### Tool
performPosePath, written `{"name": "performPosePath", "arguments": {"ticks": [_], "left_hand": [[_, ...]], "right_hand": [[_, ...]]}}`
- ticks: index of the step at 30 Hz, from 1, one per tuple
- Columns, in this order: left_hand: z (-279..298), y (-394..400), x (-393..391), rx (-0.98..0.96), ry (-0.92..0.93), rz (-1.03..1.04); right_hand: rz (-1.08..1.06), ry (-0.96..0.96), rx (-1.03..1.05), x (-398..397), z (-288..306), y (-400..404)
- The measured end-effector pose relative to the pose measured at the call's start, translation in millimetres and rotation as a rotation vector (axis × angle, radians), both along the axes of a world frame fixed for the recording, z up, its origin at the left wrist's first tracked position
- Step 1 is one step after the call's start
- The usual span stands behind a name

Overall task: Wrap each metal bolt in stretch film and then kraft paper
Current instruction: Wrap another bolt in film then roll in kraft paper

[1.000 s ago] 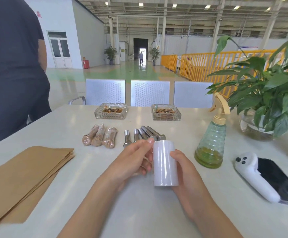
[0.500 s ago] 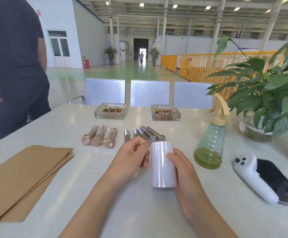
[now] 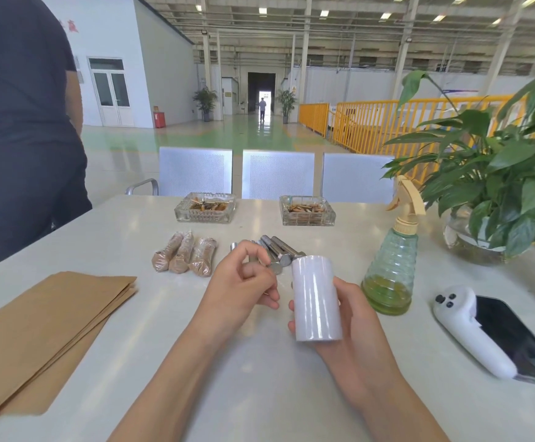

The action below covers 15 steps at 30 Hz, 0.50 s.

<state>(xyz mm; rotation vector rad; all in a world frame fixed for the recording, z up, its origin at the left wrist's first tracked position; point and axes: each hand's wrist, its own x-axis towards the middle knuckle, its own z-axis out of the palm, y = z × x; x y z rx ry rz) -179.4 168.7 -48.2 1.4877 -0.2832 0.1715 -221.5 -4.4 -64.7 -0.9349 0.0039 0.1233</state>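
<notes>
My right hand (image 3: 357, 317) grips a white roll of stretch film (image 3: 315, 298), upright just above the table. My left hand (image 3: 240, 291) hovers just left of the roll with its fingers curled; I can see no film between them. Behind it, several bare metal bolts (image 3: 280, 250) lie side by side, partly hidden by my left hand. Three bolts wrapped in kraft paper (image 3: 184, 255) lie to their left. A stack of kraft paper sheets (image 3: 42, 317) lies at the near left of the table.
Two glass ashtrays (image 3: 205, 207) (image 3: 307, 210) stand at the back of the table. On the right are a green spray bottle (image 3: 390, 269), a white controller (image 3: 470, 330), a dark phone (image 3: 514, 333) and a potted plant (image 3: 499, 186). A person in dark clothes (image 3: 23, 122) stands at far left.
My left hand's fingertips have come off the top of the roll and drawn a little to the left, curling in. The right hand keeps the roll in nearly the same place.
</notes>
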Motion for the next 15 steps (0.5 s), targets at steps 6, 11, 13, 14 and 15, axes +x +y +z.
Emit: {"name": "performPosePath", "arguments": {"ticks": [6,11,13,14,15], "left_hand": [[5,1,-9,0.157,-0.022,-0.047],[5,-2,-12,0.133,0.066,-0.076],[4,-4,-13,0.104,0.078,-0.045],[4,-4,-12,0.089,0.085,-0.040],[4,-3,-11,0.073,0.090,-0.045]], "right_hand": [[0.012,-0.043,0.048,0,2,-4],[-0.070,-0.067,-0.088,-2,-2,-4],[-0.131,-0.102,-0.198,-2,-4,-2],[-0.150,-0.122,-0.248,-3,-5,0],[-0.168,-0.140,-0.298,-4,-5,2]]}}
